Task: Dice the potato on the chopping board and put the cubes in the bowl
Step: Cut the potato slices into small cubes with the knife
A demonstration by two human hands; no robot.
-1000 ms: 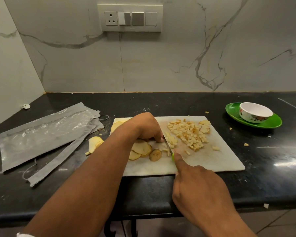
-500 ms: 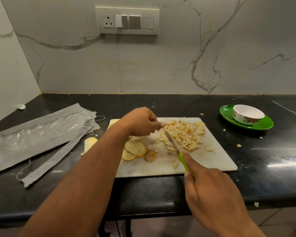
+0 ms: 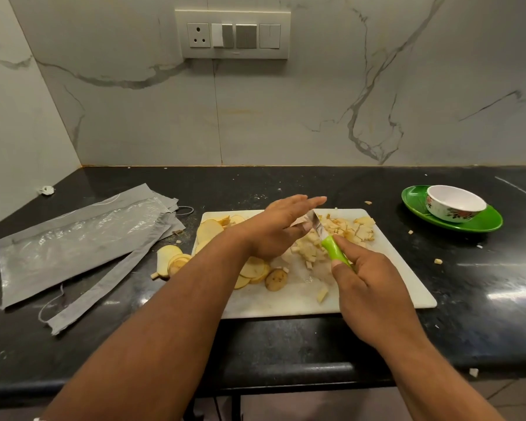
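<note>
A: What is the right grip (image 3: 366,288) doing?

B: It is curled round the green handle of the knife (image 3: 328,241), forefinger laid along the top. The blade points up and away, toward the left hand, raised over the cubes.

A: And the left grip (image 3: 278,227)?

B: Fingers straight and together, holding nothing. It hovers edge-on above the board (image 3: 386,281), fingertips just beside the blade. Whether the thumb touches the steel I cannot tell.

A: Where is the potato?

B: In three lots. The cubes (image 3: 343,230) lie in a loose heap on the far middle of the board, under and beyond the knife, with one stray cube nearer the front edge. The slices (image 3: 257,268) sit on the board's left part, some overlapping and partly hidden by the left forearm; a small end piece with skin lies just right of them. A few more slices (image 3: 172,259) lie off the board on the bench (image 3: 483,314), just beside its left edge.

A: The bowl?

B: The bowl (image 3: 454,203) is white with a flower pattern. It stands on a green plate (image 3: 474,223), far right, well apart from the board. No cubes show inside it. Small bits lie scattered on the bench between board and plate.

A: Anything else?

B: A grey plastic bag (image 3: 73,238) lies flat on the left of the bench, and a switch panel (image 3: 233,33) is on the marble wall.
</note>
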